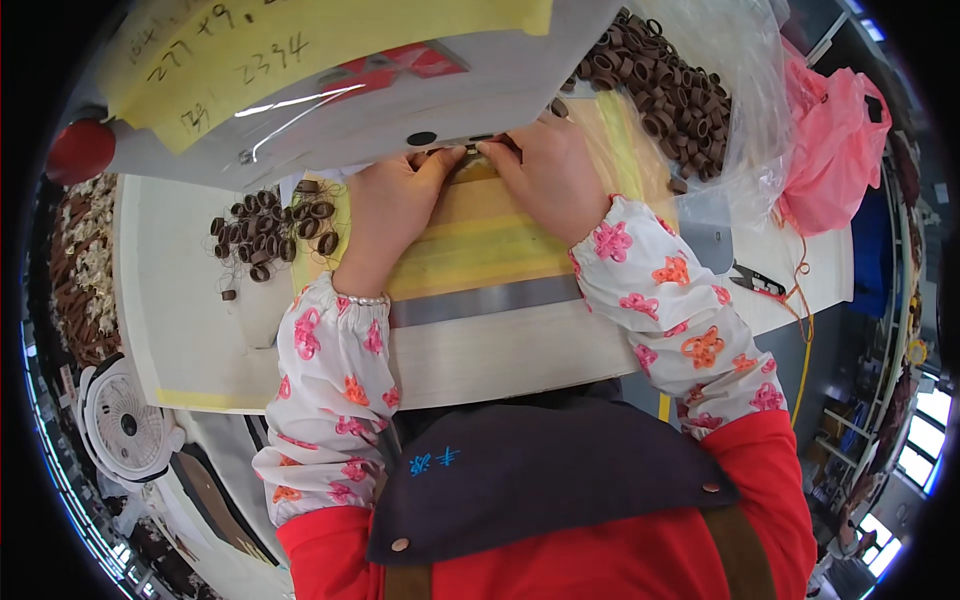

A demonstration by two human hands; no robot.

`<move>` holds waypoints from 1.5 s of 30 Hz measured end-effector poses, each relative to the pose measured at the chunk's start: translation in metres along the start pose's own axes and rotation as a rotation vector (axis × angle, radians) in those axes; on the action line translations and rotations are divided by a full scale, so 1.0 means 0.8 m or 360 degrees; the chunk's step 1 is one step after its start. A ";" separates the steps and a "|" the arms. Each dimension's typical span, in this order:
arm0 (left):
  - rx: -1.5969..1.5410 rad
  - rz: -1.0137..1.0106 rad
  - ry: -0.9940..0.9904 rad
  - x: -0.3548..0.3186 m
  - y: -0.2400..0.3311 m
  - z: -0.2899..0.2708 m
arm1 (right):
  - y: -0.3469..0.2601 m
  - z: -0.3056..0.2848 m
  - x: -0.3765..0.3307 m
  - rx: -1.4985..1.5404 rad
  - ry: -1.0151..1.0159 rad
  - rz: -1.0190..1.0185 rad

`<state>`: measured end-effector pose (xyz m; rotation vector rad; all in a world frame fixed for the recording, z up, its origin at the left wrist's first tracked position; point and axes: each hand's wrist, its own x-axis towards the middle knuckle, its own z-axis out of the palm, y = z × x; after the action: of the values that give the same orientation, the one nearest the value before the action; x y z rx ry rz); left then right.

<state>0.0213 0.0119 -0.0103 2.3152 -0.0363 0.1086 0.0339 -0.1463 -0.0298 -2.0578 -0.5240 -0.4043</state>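
My left hand (395, 200) and my right hand (550, 175) meet under the front edge of a grey-white machine head (330, 110), which looks like a sewing machine. Thumbs and fingers of both are pinched together, fingertips almost touching. Whatever lies between them is small and mostly hidden by the fingers and the machine. Below the hands, yellow tape (480, 235) covers the work surface. To the left of my left hand lies a loose heap of small brown loops (262, 235) with thread tails. Beyond my right hand is a bigger pile of brown loops (665, 95).
Clear plastic (755, 120) surrounds the big pile, beside a pink plastic bag (830, 150). Black thread snips (757, 280) with an orange cord lie at the table's right. A red knob (80, 152) sticks out at the machine's left. A white fan (128, 425) stands lower left.
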 end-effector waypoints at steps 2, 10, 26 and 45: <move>0.0018 -0.0045 -0.0006 0.000 -0.003 0.002 | 0.003 -0.002 0.000 -0.0042 -0.0044 0.0004; -0.0004 -0.0088 -0.0050 0.001 0.008 -0.003 | 0.002 -0.005 0.005 -0.0203 -0.0146 0.0013; 0.0088 -0.0299 -0.0084 0.003 -0.001 -0.001 | 0.005 -0.005 0.010 -0.0238 -0.0168 0.0035; 0.0226 0.0392 0.0068 -0.030 0.006 -0.019 | -0.001 -0.026 0.019 0.0017 0.0209 0.0047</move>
<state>-0.0041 0.0193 0.0014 2.4409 -0.3010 0.2941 0.0449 -0.1605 -0.0112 -2.0107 -0.4153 -0.5137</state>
